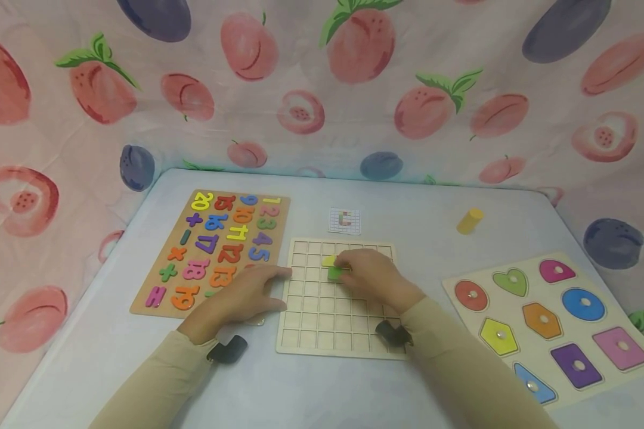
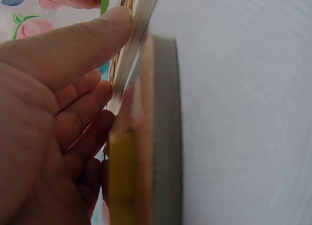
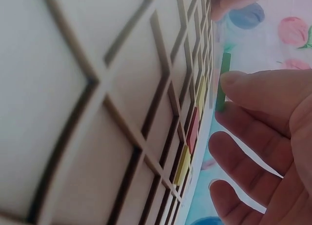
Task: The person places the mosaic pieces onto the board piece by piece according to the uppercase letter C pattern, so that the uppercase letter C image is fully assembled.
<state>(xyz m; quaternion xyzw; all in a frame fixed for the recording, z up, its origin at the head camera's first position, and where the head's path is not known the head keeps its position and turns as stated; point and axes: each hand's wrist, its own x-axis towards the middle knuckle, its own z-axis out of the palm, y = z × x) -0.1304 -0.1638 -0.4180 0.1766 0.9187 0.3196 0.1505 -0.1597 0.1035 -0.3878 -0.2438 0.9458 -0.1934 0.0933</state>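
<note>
A pale wooden grid board lies in the middle of the table. Over its upper part my right hand pinches a small green tile between thumb and index finger, as the right wrist view also shows. That tile is held just above the board. Several tiles sit in the cells near it: a red tile between two yellow tiles, one of them a yellow tile nearer. My left hand is at the board's left edge, thumb and fingertips against it, fingers relaxed and holding nothing.
Beyond the board lies a small card printed with a coloured grid pattern. Left is a number puzzle board, partly behind my left hand. A shape puzzle board lies right, and a yellow cylinder is at the back right.
</note>
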